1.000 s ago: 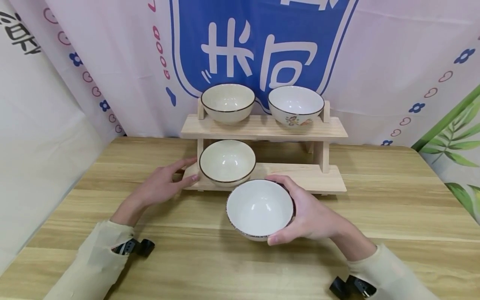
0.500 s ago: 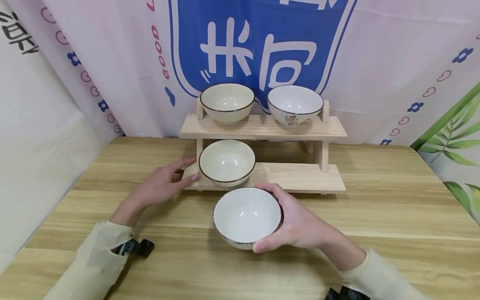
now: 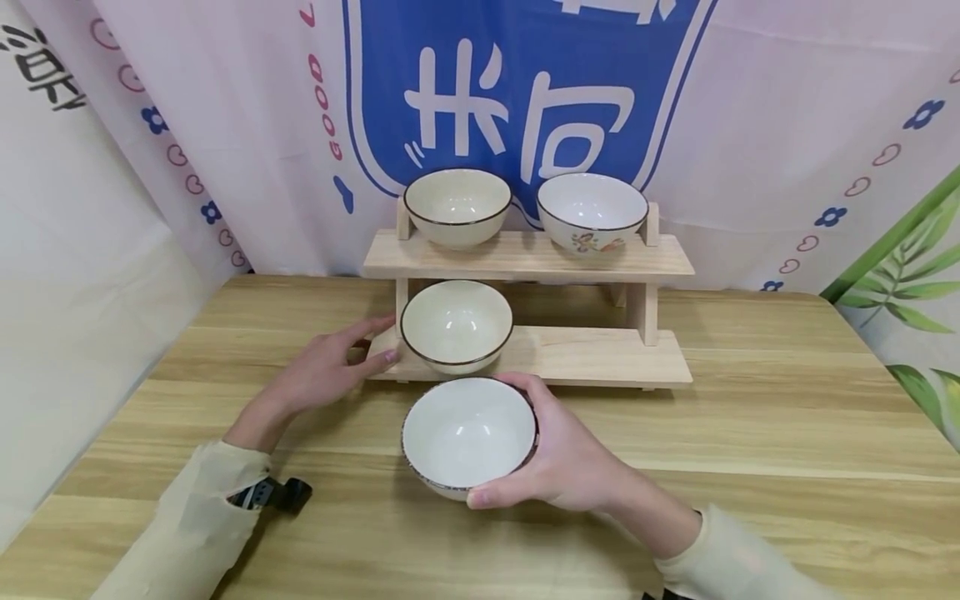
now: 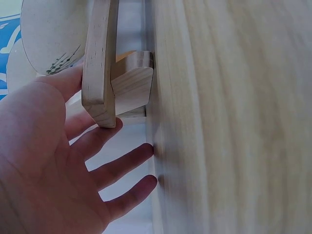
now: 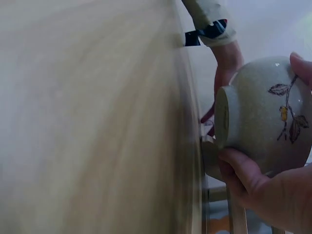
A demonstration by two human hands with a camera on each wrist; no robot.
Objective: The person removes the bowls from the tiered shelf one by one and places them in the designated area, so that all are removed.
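My right hand (image 3: 558, 458) grips a white bowl (image 3: 468, 433) with a dark speckled rim, thumb at the near side and fingers behind. In the right wrist view the bowl (image 5: 268, 114) shows a leafy branch pattern and is held above the table. My left hand (image 3: 326, 367) touches the left end of the wooden two-tier rack's (image 3: 592, 354) lower shelf, its fingers spread. In the left wrist view the thumb and index finger pass behind the shelf board (image 4: 99, 63). A cream bowl (image 3: 456, 323) with a brown rim sits on the lower shelf, near that hand.
The upper shelf carries another cream bowl (image 3: 457, 204) at left and a white bowl (image 3: 592, 204) with a floral pattern at right. A printed curtain (image 3: 750, 125) hangs behind the wood-grain table (image 3: 765, 433).
My right hand has moved the speckled-rim bowl left and slightly nearer, to in front of the lower cream bowl. The left hand stays at the rack's end.
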